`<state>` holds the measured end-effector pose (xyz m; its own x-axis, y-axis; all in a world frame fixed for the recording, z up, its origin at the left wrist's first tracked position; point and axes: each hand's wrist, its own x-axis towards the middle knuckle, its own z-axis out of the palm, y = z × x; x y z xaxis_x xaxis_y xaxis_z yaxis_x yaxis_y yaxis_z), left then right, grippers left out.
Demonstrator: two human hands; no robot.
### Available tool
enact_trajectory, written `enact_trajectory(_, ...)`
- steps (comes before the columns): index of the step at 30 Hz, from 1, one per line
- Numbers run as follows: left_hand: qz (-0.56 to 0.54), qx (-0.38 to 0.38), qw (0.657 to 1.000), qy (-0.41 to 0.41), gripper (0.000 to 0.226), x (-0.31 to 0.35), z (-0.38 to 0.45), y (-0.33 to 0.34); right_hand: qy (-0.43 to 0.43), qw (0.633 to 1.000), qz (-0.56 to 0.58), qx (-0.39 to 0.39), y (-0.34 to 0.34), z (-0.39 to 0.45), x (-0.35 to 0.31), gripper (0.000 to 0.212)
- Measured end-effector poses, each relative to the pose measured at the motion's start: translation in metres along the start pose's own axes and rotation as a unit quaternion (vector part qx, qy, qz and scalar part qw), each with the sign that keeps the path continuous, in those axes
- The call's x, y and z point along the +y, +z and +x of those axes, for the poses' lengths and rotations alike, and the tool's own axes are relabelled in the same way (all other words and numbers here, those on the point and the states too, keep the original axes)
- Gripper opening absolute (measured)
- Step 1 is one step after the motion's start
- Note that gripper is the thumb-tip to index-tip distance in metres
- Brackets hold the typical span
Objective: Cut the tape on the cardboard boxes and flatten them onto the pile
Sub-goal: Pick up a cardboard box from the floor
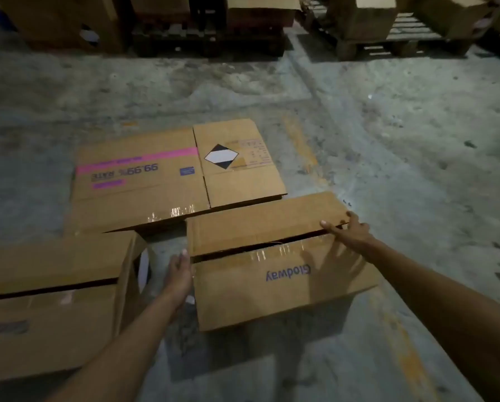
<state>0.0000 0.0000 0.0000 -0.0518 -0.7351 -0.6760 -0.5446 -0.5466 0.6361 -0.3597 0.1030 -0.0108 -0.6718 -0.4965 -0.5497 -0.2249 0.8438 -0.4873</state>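
A brown cardboard box (260, 291) with purple lettering stands on the floor in front of me, its two top flaps parted along a dark slit with clear tape along the edge. My left hand (179, 274) rests flat against the box's left side. My right hand (350, 230) grips the right end of the far flap, fingers curled over its edge. Beyond it lies the pile of flattened boxes (161, 181), with a pink stripe and a black-and-white diamond label. No cutting tool is visible.
A second upright box (54, 300) with a slit top stands at my left, close to my left arm. Wooden pallets (399, 39) and stacked cartons (66, 21) line the far side. Stained concrete floor (417, 140) spreads to the right.
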Motion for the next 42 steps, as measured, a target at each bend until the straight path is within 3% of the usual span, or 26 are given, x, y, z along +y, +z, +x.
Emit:
enact_trajectory(2, -0.018, 0.05, 0.998, 0.029, 0.086, -0.016, 0.044, 0.017, -0.008, 0.999, -0.003, 0.047, 0.02, 0.03, 0.016, 0.132)
enact_trajectory(4, -0.04, 0.069, 0.995, 0.051, 0.103, -0.037, 0.104, 0.034, -0.016, 0.992, -0.049, 0.112, 0.036, 0.054, 0.03, 0.13)
enact_trajectory(6, -0.04, 0.076, 0.993, 0.082, 0.114, -0.047, 0.109, 0.05, -0.033, 0.98, -0.086, 0.176, 0.049, 0.066, 0.047, 0.128)
enact_trajectory(10, -0.064, 0.143, 0.98, 0.119, 0.072, -0.064, 0.112, 0.066, -0.054, 0.982, -0.022, 0.18, 0.051, 0.079, 0.056, 0.13)
enact_trajectory(15, -0.068, 0.173, 0.969, 0.161, 0.068, -0.067, 0.092, 0.061, -0.091, 0.963, 0.07, 0.244, 0.053, 0.037, 0.074, 0.111)
enact_trajectory(18, -0.123, 0.181, 0.95, 0.223, 0.073, -0.056, 0.067, 0.055, -0.156, 0.919, 0.212, 0.293, 0.043, 0.016, 0.091, 0.099)
enact_trajectory(21, -0.327, 0.091, 0.919, 0.202, 0.079, -0.032, 0.057, 0.045, -0.284, 0.839, 0.384, 0.259, 0.035, 0.003, 0.101, 0.083)
enact_trajectory(23, -0.415, -0.007, 0.891, 0.184, 0.086, -0.028, 0.047, 0.038, -0.333, 0.807, 0.426, 0.24, 0.029, -0.002, 0.109, 0.075)
enact_trajectory(26, -0.48, -0.066, 0.862, 0.151, 0.089, -0.044, 0.041, 0.038, -0.33, 0.786, 0.486, 0.191, 0.023, -0.006, 0.127, 0.053)
enact_trajectory(29, -0.546, -0.088, 0.815, 0.173, 0.084, -0.065, 0.041, 0.052, -0.248, 0.689, 0.679, 0.047, 0.022, -0.007, 0.15, 0.03)
enact_trajectory(30, -0.555, -0.101, 0.805, 0.183, 0.087, -0.07, 0.043, 0.058, -0.228, 0.679, 0.698, 0.017, 0.021, -0.01, 0.158, 0.028)
enact_trajectory(32, -0.541, -0.109, 0.807, 0.21, 0.081, -0.079, 0.04, 0.066, -0.193, 0.727, 0.659, -0.019, 0.019, -0.006, 0.177, 0.05)
enact_trajectory(34, -0.553, -0.116, 0.794, 0.222, 0.045, -0.089, 0.049, 0.074, -0.166, 0.794, 0.584, -0.024, 0.017, -0.005, 0.197, 0.063)
enact_trajectory(37, -0.539, -0.165, 0.809, 0.166, 0.065, -0.11, 0.066, 0.077, -0.168, 0.837, 0.518, -0.048, 0.013, -0.004, 0.216, 0.086)
enact_trajectory(38, -0.529, -0.183, 0.81, 0.177, 0.065, -0.116, 0.074, 0.077, -0.177, 0.835, 0.52, -0.041, 0.013, -0.008, 0.22, 0.078)
enact_trajectory(39, -0.48, -0.126, 0.837, 0.231, 0.074, -0.123, 0.081, 0.071, -0.185, 0.832, 0.522, -0.04, 0.014, -0.01, 0.225, 0.062)
enact_trajectory(40, -0.495, -0.169, 0.814, 0.253, 0.086, -0.142, 0.112, 0.069, -0.185, 0.84, 0.509, -0.026, 0.016, -0.011, 0.231, 0.047)
enact_trajectory(41, -0.513, -0.284, 0.757, 0.289, 0.094, -0.164, 0.159, 0.07, -0.184, 0.856, 0.482, -0.018, 0.016, -0.014, 0.235, 0.039)
enact_trajectory(42, -0.489, -0.347, 0.75, 0.28, 0.095, -0.183, 0.199, 0.061, -0.18, 0.876, 0.447, -0.005, 0.015, -0.015, 0.24, 0.035)
